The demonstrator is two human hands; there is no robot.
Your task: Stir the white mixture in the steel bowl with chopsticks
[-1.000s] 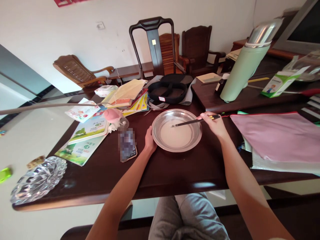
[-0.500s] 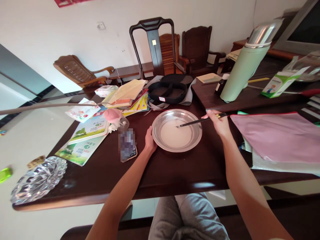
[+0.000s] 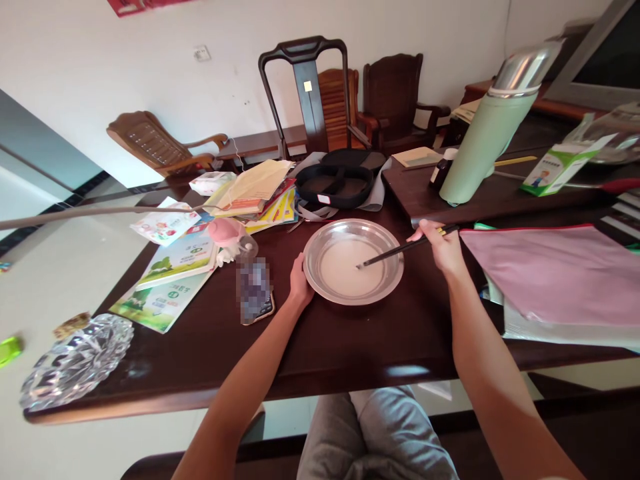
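A shallow, wide-rimmed metal bowl (image 3: 314, 283) rests on the dark wooden table, with a whitish, milky liquid (image 3: 345, 273) in it. At the bowl's left side my left hand (image 3: 300, 280) grips the rim, its fingertips partly hidden. My right hand (image 3: 438, 244), right of the bowl, is closed around black chopsticks (image 3: 395, 251) with gold bands near the upper end. They slant down to the left over the rim, their tips in the liquid near the bowl's middle.
Left of the bowl lie a phone (image 3: 257, 293), a pink toy-like item (image 3: 226, 231), booklets (image 3: 160, 297) and a glass dish (image 3: 83, 360). Behind is a black case (image 3: 335, 183). On the right are a green thermos (image 3: 493, 133), a small box (image 3: 560, 170) and a pink pouch (image 3: 560, 273).
The chopstick tips have shifted slightly right and toward me within the liquid, and my right hand has turned a little. My left hand and the bowl stay put.
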